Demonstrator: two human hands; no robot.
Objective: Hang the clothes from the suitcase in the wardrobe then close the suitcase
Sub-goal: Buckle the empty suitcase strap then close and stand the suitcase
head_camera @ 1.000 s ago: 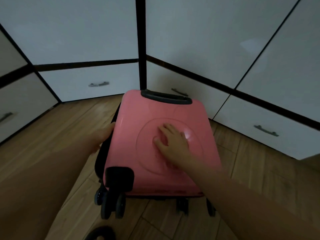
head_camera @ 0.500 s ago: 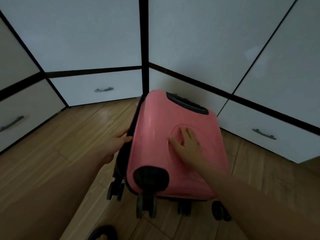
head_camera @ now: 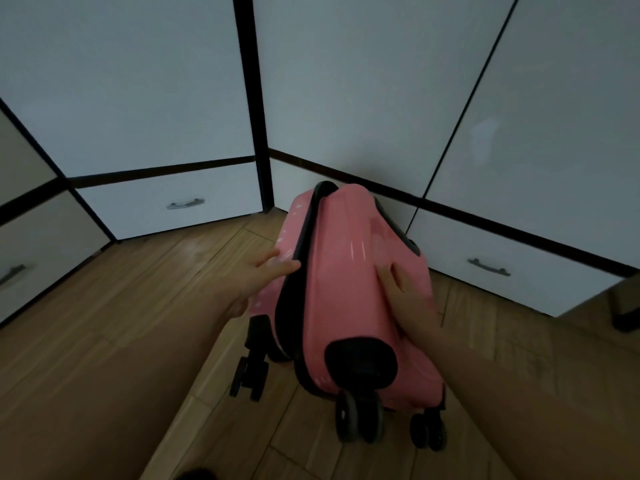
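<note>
Pink suitcase (head_camera: 343, 278) tilted on edge on wood floor (head_camera: 145, 292), wheels (head_camera: 360, 420) nearest, close to corner of white wardrobe (head_camera: 363, 84). Left hand (head_camera: 268, 271) flat on left shell, fingers straight. Right hand (head_camera: 403, 289) flat on right shell, fingers extended, nothing gripped.

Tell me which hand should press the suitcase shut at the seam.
Probably the left hand: its fingers already lie at the dark seam of the pink suitcase. The right hand rests flat on the far shell, away from the seam, steadying it.
</note>
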